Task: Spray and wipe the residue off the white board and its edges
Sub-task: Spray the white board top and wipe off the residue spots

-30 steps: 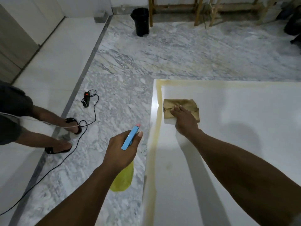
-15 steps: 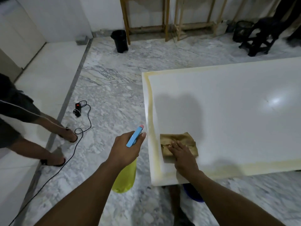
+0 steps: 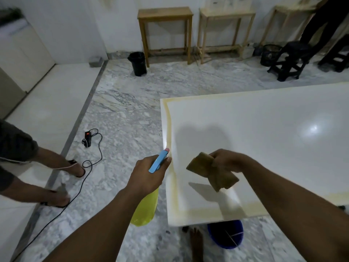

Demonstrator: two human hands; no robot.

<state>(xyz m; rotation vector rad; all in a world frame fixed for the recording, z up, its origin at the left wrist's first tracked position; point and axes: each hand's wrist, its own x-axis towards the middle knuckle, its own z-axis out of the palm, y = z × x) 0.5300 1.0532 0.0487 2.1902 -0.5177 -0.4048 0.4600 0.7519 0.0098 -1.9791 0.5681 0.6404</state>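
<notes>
The white board [image 3: 264, 148] lies flat and raised above the marble floor [image 3: 122, 120], filling the right half of my view, with a yellowish band of residue [image 3: 171, 186] along its left, near and far edges. My right hand [image 3: 224, 160] is clenched on a brown cloth [image 3: 211, 172], which hangs lifted clear of the board over the near left corner and throws a shadow on the white face below. My left hand [image 3: 149, 176] grips a spray bottle [image 3: 149, 201] just beside the board's left edge: yellow body hanging under the fist, blue head with a pink nozzle tip pointing up toward the board. A blue bucket [image 3: 226, 236] sits on the floor under the near edge, next to my bare foot [image 3: 196, 242]. Off to the left, another person's sandalled feet [image 3: 62, 182] stand by a black cable [image 3: 83, 173]. Wooden stands [image 3: 166, 33] line the far wall.
</notes>
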